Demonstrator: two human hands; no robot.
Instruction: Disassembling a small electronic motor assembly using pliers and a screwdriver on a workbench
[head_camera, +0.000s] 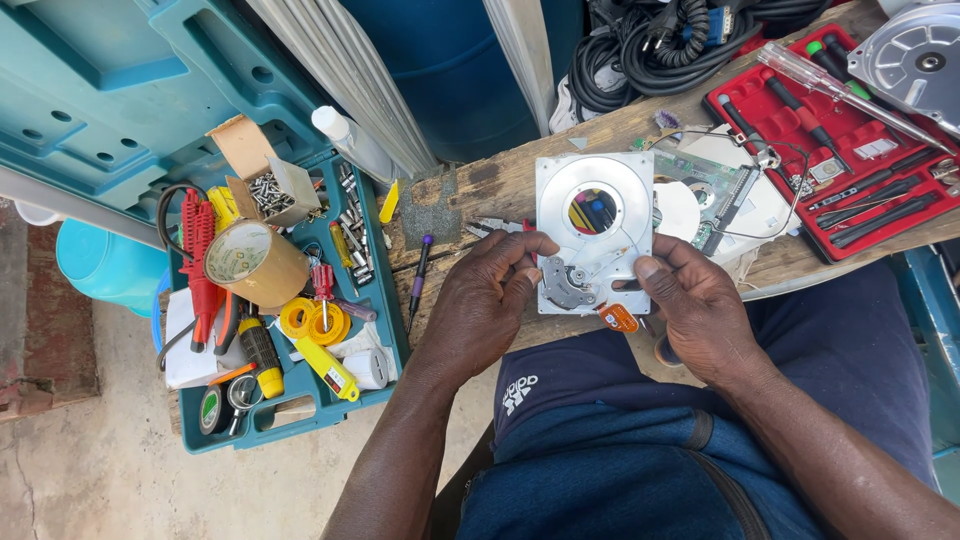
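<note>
An opened silver hard-drive casing (594, 230) with a round cut-out lies on the wooden bench (500, 185) in front of me. My left hand (485, 300) grips its lower left edge, fingers curled by the metal actuator arm (565, 285). On the lower right edge rests my right hand (695, 305), thumb on top of the casing. A small orange part (619, 317) sits just below the casing between my hands.
A teal toolbox (280, 300) at left holds brown tape, yellow rolls, red pliers and a box of screws. A red screwdriver tray (850, 150) lies at right, with a circuit board (710, 185) and wire beside the casing. Black cables (660, 45) pile behind. A purple screwdriver (418, 283) lies left.
</note>
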